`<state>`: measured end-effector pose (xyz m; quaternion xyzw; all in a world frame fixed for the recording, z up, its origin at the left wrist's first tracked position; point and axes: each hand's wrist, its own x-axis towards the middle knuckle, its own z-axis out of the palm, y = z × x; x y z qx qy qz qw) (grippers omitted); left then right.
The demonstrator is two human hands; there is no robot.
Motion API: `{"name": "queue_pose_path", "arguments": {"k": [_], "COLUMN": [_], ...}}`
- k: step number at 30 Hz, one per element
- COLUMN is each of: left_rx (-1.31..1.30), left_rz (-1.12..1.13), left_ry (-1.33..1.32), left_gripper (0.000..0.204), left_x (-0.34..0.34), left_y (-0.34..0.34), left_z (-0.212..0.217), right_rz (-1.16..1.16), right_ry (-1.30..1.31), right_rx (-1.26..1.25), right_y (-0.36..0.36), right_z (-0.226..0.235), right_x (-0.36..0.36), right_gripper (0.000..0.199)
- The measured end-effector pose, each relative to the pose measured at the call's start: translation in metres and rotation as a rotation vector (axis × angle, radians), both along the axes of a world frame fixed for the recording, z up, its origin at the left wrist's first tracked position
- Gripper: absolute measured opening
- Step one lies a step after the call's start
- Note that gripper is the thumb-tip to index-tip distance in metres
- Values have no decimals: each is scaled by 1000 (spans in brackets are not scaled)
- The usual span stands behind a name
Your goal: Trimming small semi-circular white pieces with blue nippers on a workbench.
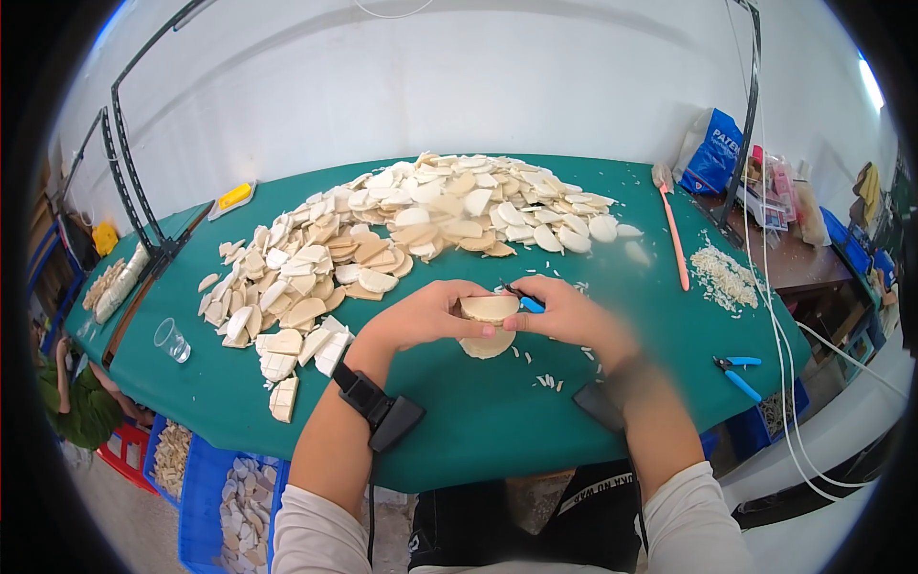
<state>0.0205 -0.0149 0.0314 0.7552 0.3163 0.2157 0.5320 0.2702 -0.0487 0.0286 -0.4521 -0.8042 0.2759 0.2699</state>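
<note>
Both hands meet over the middle of the green table. Between them is a cream half-round flat piece (490,308), with a second cream flat piece (486,346) just below it; whether the two are joined, I cannot tell. My left hand (442,314) pinches the left edge, thumb toward me. My right hand (562,311) grips the right edge, and a blue-handled cutter (532,304) is tucked in the same hand, its jaws mostly hidden. Small white offcuts (548,383) lie scattered near the right wrist.
A large pile of cream flat pieces (316,253) spreads beyond my hands. Right: an orange-handled brush (673,234), a heap of offcuts (724,277), another blue-handled cutter (738,373), hanging white cables. Left: a clear cup (173,341). Blue bins (201,497) stand below.
</note>
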Motion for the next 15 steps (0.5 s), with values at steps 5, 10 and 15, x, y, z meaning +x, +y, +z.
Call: {"name": "queue_pose_path", "arguments": {"k": [5, 10, 15], "left_rx": [55, 120, 150], "left_rz": [-46, -1, 4], "left_ry": [0, -2, -19], "left_gripper": [58, 60, 61], "left_x": [2, 4, 6], "left_y": [11, 6, 2], "left_z": [-12, -10, -6], "right_rz": [7, 19, 1], "right_ry": [-11, 33, 45], "right_rx": [-2, 30, 66], "right_y": [2, 3, 6], "right_z": [-2, -3, -7], "right_x": [5, 4, 7], "right_gripper": [69, 67, 63]}}
